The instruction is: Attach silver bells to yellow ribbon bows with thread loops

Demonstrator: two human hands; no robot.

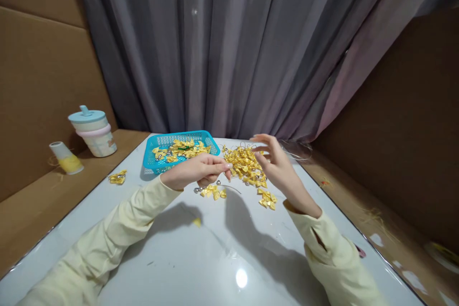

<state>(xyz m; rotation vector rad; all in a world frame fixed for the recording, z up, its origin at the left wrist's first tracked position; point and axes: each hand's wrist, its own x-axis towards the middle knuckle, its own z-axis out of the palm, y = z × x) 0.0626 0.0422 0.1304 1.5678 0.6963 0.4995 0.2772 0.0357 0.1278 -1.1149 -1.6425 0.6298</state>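
My left hand (206,169) is closed in a pinch, thumb and forefinger together; what lies between the fingertips is too small to make out. Just below it are several yellow bows (214,192) with small silver bells (197,190) and a thin cord (231,187) curving off to the right. Whether these hang from the hand or rest on the table, I cannot tell. My right hand (276,162) is raised with its fingers apart and slightly blurred, near a heap of yellow bows (244,160). A smaller cluster of bows (267,198) lies below that hand.
Behind my left hand stands a blue plastic basket (150,158) holding more bows and bells. One bow with bells (117,177) lies left on the white table (201,267). A lidded cup (93,133) and a cone-shaped spool (66,158) stand on the left ledge; a curtain (229,48) hangs behind.
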